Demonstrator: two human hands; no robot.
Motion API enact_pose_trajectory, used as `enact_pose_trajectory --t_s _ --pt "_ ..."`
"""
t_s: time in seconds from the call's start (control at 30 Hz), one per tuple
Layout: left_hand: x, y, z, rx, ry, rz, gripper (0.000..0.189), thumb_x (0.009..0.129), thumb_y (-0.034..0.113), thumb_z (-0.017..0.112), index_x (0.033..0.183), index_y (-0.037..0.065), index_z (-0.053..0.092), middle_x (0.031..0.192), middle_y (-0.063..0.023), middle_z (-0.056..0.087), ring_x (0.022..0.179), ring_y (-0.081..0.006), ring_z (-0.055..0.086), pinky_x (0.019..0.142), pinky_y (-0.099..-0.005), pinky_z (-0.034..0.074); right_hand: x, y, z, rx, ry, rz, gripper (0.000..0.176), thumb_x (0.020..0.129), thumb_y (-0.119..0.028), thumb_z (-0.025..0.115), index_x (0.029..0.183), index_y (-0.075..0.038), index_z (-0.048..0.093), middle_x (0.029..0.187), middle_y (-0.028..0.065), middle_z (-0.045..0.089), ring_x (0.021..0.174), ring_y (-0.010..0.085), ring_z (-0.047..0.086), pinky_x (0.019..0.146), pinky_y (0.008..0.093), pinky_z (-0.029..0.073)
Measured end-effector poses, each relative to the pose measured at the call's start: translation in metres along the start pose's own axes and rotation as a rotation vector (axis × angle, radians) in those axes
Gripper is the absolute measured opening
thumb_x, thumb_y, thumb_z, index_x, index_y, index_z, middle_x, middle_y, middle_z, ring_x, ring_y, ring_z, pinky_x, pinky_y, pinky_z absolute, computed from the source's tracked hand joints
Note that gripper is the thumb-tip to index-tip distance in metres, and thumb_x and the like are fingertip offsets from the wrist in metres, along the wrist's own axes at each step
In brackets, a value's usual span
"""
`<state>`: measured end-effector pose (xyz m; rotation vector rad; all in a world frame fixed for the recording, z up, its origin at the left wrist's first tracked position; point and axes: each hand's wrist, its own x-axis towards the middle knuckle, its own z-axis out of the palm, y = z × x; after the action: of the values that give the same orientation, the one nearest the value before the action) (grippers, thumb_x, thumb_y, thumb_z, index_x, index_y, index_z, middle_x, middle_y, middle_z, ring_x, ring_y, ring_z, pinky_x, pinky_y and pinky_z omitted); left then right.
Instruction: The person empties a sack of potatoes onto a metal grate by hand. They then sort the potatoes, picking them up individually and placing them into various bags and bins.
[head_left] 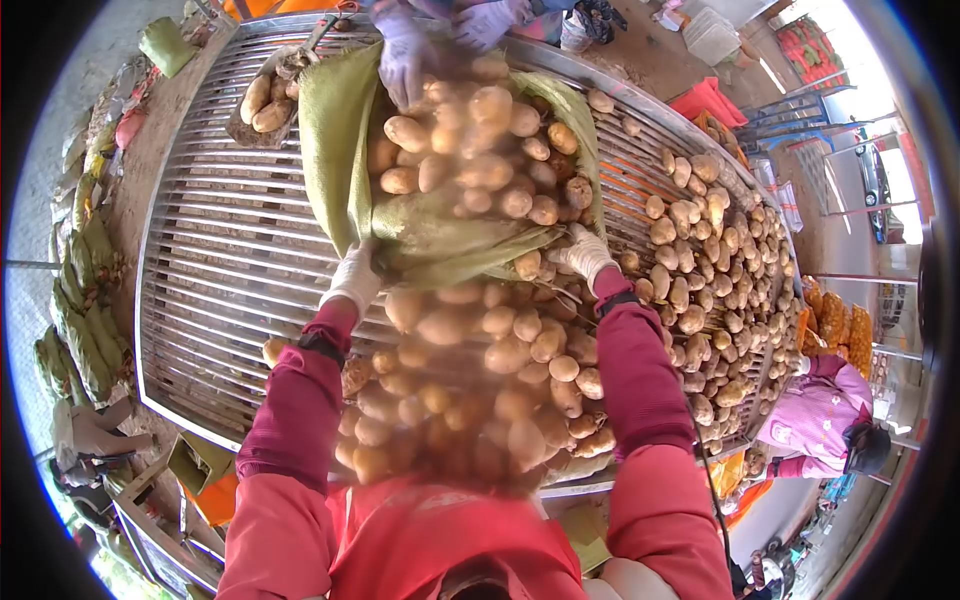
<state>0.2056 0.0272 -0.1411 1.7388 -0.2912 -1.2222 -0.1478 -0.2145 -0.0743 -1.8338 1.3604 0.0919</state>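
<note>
Left hand (pixel 357 275) grips the near left edge of the green sack (pixel 440 235), right hand (pixel 588 253) its near right edge; the sack, heaped with potatoes (pixel 487 170), lies far-centre on the slatted desk (pixel 230 215).

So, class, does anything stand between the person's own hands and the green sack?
Nothing visible does: the left hand and right hand both hold the near edge of the green sack. Potatoes fill the space between the sleeves, but block neither hand.

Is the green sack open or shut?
Open: the sack gapes between the left hand and right hand, with potatoes showing inside.
</note>
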Motion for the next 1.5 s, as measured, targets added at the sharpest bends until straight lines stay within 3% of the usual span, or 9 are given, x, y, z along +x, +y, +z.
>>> enact_pose_trajectory --t_s 0.1,0.5,0.63,0.83,0.9,1.07,1.17,1.27,1.5 --pt "-0.020 0.034 0.007 1.003 0.007 0.208 0.055 0.076 0.020 0.084 0.123 0.009 0.056 0.123 -0.0167 0.058 0.107 -0.0322 0.060 0.096 -0.0382 0.051 0.030 0.063 0.021 0.347 -0.052 -0.062 0.072 0.077 -0.031 0.079 0.137 -0.003 0.051 0.122 0.0131 0.064 0.110 0.0266 0.062 0.090 0.0373 0.051" --pt "0.048 -0.022 -0.005 0.298 -0.033 0.258 0.021 0.097 0.014 0.050 0.113 0.003 0.056 0.102 -0.0169 0.067 0.078 -0.0323 0.066 0.062 -0.0483 0.055 0.007 0.029 0.005 0.319 -0.210 0.069 0.080 0.078 -0.041 0.085 0.134 0.006 0.053 0.124 0.0113 0.063 0.109 0.0206 0.060 0.093 0.0327 0.048" --pt "0.041 -0.013 -0.005 0.368 -0.037 0.267 0.019 0.096 0.015 0.052 0.110 0.003 0.057 0.101 -0.0152 0.066 0.080 -0.0304 0.066 0.061 -0.0460 0.053 -0.031 -0.013 0.000 0.897 -0.483 0.080 0.051 0.085 -0.029 0.080 0.124 -0.001 0.063 0.110 0.0022 0.068 0.099 0.0122 0.063 0.088 0.0273 0.051" --pt "0.023 0.037 0.003 -0.109 -0.057 -0.248 0.059 0.073 0.002 0.084 0.124 0.002 0.053 0.113 -0.0096 0.065 0.102 -0.0264 0.061 0.089 -0.0382 0.052 -0.121 -0.071 0.081 0.100 -0.617 -0.596 0.050 0.084 -0.033 0.072 0.129 -0.012 0.061 0.112 0.0092 0.067 0.103 0.0282 0.065 0.092 0.0381 0.051" --pt "0.012 0.034 -0.006 0.655 -0.212 0.162 0.059 0.072 0.004 0.085 0.122 0.002 0.054 0.107 -0.0097 0.066 0.098 -0.0252 0.061 0.089 -0.0387 0.051 -0.151 -0.074 0.106 -0.167 -0.510 -0.976 0.053 0.084 -0.037 0.069 0.130 -0.013 0.060 0.117 0.0123 0.064 0.111 0.0336 0.061 0.098 0.0415 0.048" --pt "-0.008 0.051 0.000 0.835 -0.137 0.193 0.050 0.070 0.003 0.086 0.111 0.001 0.058 0.100 -0.0114 0.068 0.090 -0.0180 0.057 0.085 -0.0373 0.050 -0.127 -0.052 0.076 0.636 -0.186 -0.161 0.049 0.087 -0.032 0.067 0.125 -0.001 0.058 0.112 0.0170 0.066 0.106 0.0324 0.063 0.096 0.0419 0.048" --pt "0.012 0.035 -0.006 0.482 -0.160 0.048 0.050 0.071 0.004 0.086 0.113 0.001 0.058 0.103 -0.0092 0.068 0.091 -0.0173 0.056 0.085 -0.0375 0.050 -0.062 -0.035 0.040 -0.094 0.139 -0.108 0.044 0.087 -0.019 0.070 0.122 0.003 0.056 0.101 0.0158 0.067 0.095 0.0274 0.063 0.091 0.0383 0.049" --pt "0.002 0.042 0.005 0.324 -0.084 0.004 0.023 0.091 0.012 0.058 0.111 0.001 0.059 0.096 -0.0122 0.064 0.086 -0.0236 0.059 0.072 -0.0407 0.053 0.018 0.016 0.081 0.338 0.026 0.002 0.047 0.082 -0.010 0.074 0.125 -0.001 0.057 0.112 0.0116 0.066 0.101 0.0251 0.062 0.094 0.0356 0.048" --pt "0.018 0.037 -0.002 0.610 -0.122 -0.019 0.043 0.078 0.000 0.080 0.116 0.002 0.060 0.107 -0.0047 0.069 0.092 -0.0123 0.056 0.081 -0.0333 0.051 -0.058 -0.105 0.028 0.903 0.013 0.447 0.048 0.077 -0.020 0.077 0.121 -0.010 0.060 0.116 0.0076 0.062 0.103 0.0267 0.059 0.085 0.0486 0.049"
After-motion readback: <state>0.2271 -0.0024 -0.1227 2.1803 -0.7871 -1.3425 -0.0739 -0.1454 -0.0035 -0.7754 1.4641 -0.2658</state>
